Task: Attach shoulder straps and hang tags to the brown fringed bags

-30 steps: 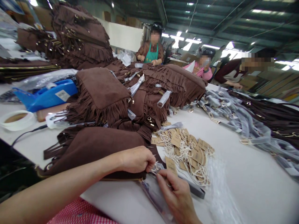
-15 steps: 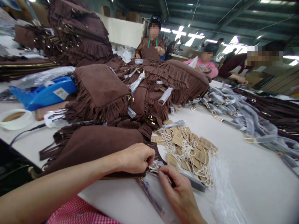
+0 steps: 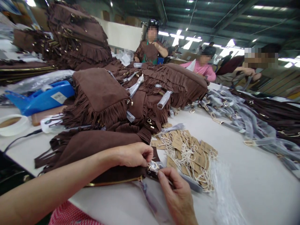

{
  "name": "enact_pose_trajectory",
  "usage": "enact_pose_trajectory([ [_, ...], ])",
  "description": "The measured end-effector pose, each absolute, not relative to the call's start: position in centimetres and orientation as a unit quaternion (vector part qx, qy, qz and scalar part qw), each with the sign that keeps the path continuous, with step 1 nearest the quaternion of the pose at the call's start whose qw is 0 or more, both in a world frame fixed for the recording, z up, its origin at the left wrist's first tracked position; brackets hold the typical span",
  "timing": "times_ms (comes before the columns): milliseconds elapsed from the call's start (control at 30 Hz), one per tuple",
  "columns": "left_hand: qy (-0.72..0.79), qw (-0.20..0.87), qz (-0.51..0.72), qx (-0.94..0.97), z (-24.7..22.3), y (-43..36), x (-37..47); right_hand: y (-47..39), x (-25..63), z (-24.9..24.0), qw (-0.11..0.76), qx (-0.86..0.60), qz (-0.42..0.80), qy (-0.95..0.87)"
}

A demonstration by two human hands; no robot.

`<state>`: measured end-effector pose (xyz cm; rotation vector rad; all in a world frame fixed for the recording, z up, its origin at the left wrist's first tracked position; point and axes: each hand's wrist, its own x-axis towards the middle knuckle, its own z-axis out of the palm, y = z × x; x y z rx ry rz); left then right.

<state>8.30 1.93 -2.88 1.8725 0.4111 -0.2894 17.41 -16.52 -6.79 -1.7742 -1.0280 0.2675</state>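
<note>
A brown suede fringed bag lies before me, its gold zipper along the near edge. At the bag's right corner, my left hand is closed in a pinch by a shiny metal ring partly wrapped in clear plastic. My right hand faces it, thumb and forefinger pinched on the dark end of a strap at that fitting. The fingers hide exactly how strap and ring meet. A plastic-wrapped zipper pull hangs from the zip end, below both hands. Part of a grey-wrapped strap runs behind my right hand.
Kraft tags with white strings are heaped right of the bag, beside clear plastic strands. More fringed bags pile up beyond. Left are a blue tape dispenser and a tape roll. Wrapped straps lie right; co-workers stand behind.
Both hands stay close together at the bag's corner. The near edge now shows more of the gold zipper, and the metal fitting between my fingers is more exposed.
</note>
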Motion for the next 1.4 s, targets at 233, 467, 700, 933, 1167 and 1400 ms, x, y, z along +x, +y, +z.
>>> enact_pose_trajectory([
  [233,0.17,0.583,-0.132,0.784,-2.7,2.1,8.3,-16.8,17.1,-7.9,0.502,-0.741,0.129,-0.426],
  [467,0.174,0.607,-0.134,0.764,-2.5,2.2,8.3,-16.9,16.4,-7.7,0.53,-0.74,0.149,-0.386],
  [700,0.174,0.623,-0.137,0.75,-2.7,2.3,8.3,-16.7,16.5,-8.3,0.501,-0.722,0.158,-0.45],
  [933,0.173,0.619,-0.14,0.753,-2.5,2.3,8.0,-16.2,16.7,-8.6,0.465,-0.743,0.137,-0.461],
  [1167,0.122,0.636,-0.123,0.752,-2.6,2.7,7.7,-15.9,16.8,-8.5,0.484,-0.729,0.157,-0.459],
  [1400,0.084,0.622,-0.116,0.77,-2.7,3.2,7.5,-15.8,15.5,-8.5,0.517,-0.735,0.178,-0.402],
])
